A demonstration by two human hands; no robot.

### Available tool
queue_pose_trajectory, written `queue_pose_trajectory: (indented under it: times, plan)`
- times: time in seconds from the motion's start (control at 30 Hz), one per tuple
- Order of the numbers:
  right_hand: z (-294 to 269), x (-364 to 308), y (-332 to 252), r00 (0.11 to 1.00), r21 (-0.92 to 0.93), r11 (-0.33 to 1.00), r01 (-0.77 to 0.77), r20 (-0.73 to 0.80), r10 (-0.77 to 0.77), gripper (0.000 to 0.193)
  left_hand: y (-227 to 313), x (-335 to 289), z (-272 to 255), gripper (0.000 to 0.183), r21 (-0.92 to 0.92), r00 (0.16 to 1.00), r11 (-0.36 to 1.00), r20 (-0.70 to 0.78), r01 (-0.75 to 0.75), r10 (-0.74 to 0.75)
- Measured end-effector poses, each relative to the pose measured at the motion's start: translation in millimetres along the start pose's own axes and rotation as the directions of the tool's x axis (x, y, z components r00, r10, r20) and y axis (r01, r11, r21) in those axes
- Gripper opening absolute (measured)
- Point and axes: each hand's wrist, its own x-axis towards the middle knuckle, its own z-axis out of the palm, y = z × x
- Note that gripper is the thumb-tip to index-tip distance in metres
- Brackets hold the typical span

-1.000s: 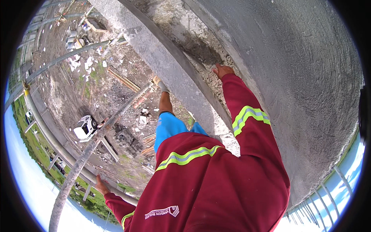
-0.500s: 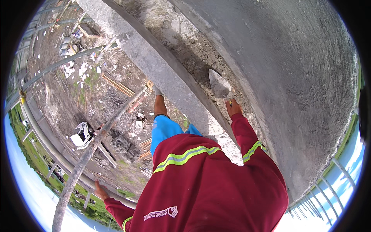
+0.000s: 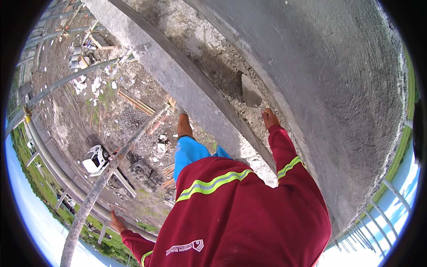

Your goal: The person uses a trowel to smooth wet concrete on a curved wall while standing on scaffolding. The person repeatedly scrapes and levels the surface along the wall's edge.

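Note:
My right hand [image 3: 270,118] is closed round the handle of a pointed trowel [image 3: 251,92]. The trowel's grey blade lies over rough mortar [image 3: 227,66] in the channel between a concrete ledge and a smooth, curved concrete wall [image 3: 329,98]. Whether the blade presses on the mortar or hovers just above it is hard to tell. At the lower left, my left hand [image 3: 117,222] grips a long scaffold pipe [image 3: 91,201], with part of its fingers hidden.
The concrete ledge [image 3: 178,75] runs diagonally past my foot [image 3: 177,107]. Another pipe [image 3: 100,180] slants up towards that foot. Far below lie a white vehicle [image 3: 94,160], timber planks [image 3: 137,101] and scattered rubble. Railings [image 3: 384,222] stand at the right rim.
My right hand and the trowel have shifted slightly up and away from me, and the blade's tilt has changed, leaving it darker. My left hand stays at the pipe.

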Motion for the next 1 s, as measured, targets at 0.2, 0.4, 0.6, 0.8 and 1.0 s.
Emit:
queue_pose_trajectory:
  times: [0.2, 0.4, 0.6, 0.8, 1.0]
  plan:
    - [2, 3, -10, 0.987, -0.217, 0.965, 0.148, 0.092, -0.131, 0.047, -1, -1, -2, 0.046, -0.014, 1.0, 1.0, 0.006, 0.023, -0.023]
    - [55, 79, -111, 0.923, 0.255, 0.967, 0.0, 0.372, -0.098, 0.05, -7, 6, -4, 0.045, -0.044, 1.0, 0.999, 0.008, 0.005, -0.004]
    - [58, 125, -166, 0.91, 0.662, 0.724, -0.197, 0.398, -0.117, 0.052, -9, 12, -6, 0.044, 0.001, 1.0, 1.0, 0.022, 0.001, -0.001]
    - [34, 95, -66, 0.962, 0.653, 0.731, -0.201, 0.272, 0.021, 0.056, -12, 12, -6, 0.047, 0.002, 1.0, 1.0, 0.028, -0.008, 0.008]
    - [9, 46, -16, 0.99, -0.131, 0.984, 0.117, -0.057, -0.126, 0.051, -13, 11, -5, 0.054, 0.018, 1.0, 1.0, 0.013, -0.015, 0.015]
